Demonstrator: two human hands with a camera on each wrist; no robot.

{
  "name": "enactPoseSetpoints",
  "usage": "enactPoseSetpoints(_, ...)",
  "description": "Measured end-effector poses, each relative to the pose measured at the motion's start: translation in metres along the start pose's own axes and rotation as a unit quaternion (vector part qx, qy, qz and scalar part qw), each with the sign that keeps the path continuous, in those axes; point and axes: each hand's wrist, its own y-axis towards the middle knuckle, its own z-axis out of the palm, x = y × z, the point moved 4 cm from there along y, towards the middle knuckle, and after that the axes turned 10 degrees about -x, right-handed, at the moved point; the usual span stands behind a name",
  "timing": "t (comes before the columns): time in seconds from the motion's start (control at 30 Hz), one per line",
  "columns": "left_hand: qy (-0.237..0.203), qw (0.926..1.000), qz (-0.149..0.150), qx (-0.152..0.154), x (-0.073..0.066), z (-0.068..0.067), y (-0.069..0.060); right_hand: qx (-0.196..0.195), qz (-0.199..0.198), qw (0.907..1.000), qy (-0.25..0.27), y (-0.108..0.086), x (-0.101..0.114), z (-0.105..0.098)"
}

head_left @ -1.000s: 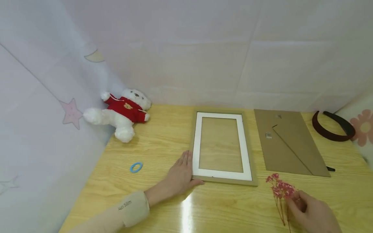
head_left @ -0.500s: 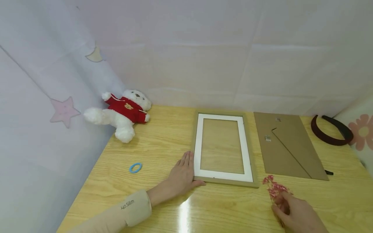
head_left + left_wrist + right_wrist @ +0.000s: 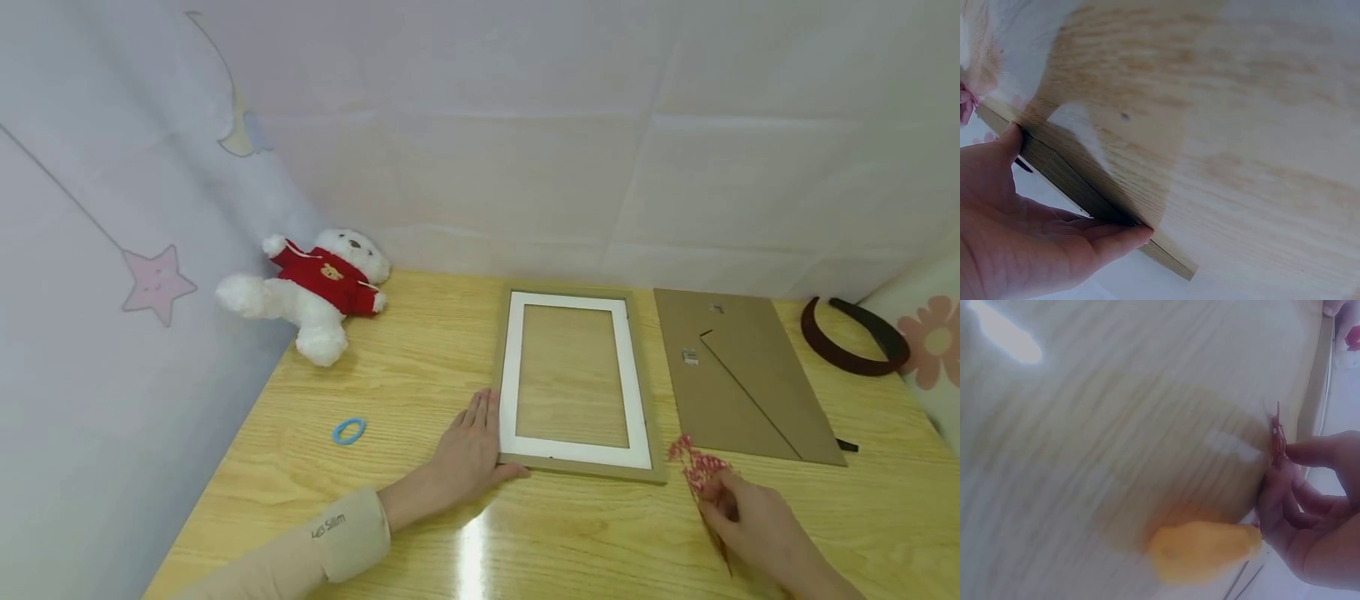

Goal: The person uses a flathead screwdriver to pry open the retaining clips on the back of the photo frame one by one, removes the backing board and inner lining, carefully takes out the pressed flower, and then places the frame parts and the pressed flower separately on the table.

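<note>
My left hand (image 3: 468,454) lies at the near left corner of a picture frame (image 3: 656,425) with a white mat (image 3: 637,417). Its straight fingers rest along the left side, and the thumb touches the near edge, as the left wrist view also shows on the frame's wooden side (image 3: 1075,181). Right of the frame, my right hand (image 3: 753,517) pinches a small sprig of pink dried flowers (image 3: 701,468) between thumb and fingers. Its thin reddish stems (image 3: 1277,437) show at the fingertips in the right wrist view, while the blossoms are hidden there.
A brown frame backing board (image 3: 742,383) lies to the right, with a dark headband (image 3: 855,354) beyond it. At left are a white teddy bear (image 3: 318,283) in red and a blue ring (image 3: 348,431). A blurred orange object (image 3: 1200,550) appears below the right hand in its wrist view.
My right hand has moved left with the pink dried flowers, closer to the frame's near right corner. The left hand stays against the frame.
</note>
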Motion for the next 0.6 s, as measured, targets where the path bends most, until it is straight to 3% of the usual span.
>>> enactPoseSetpoints(0.43, -0.008, 1.0, 0.003, 0.001, -0.001, 0.002, 0.001, -0.033, -0.01, 0.9994, -0.007, 0.004, 0.0, -0.004)
enactPoseSetpoints(0.6, 0.0, 1.0, 0.002, 0.008, -0.001, 0.002, 0.001, -0.109, -0.035, 0.9932, 0.018, 0.012, 0.014, -0.008)
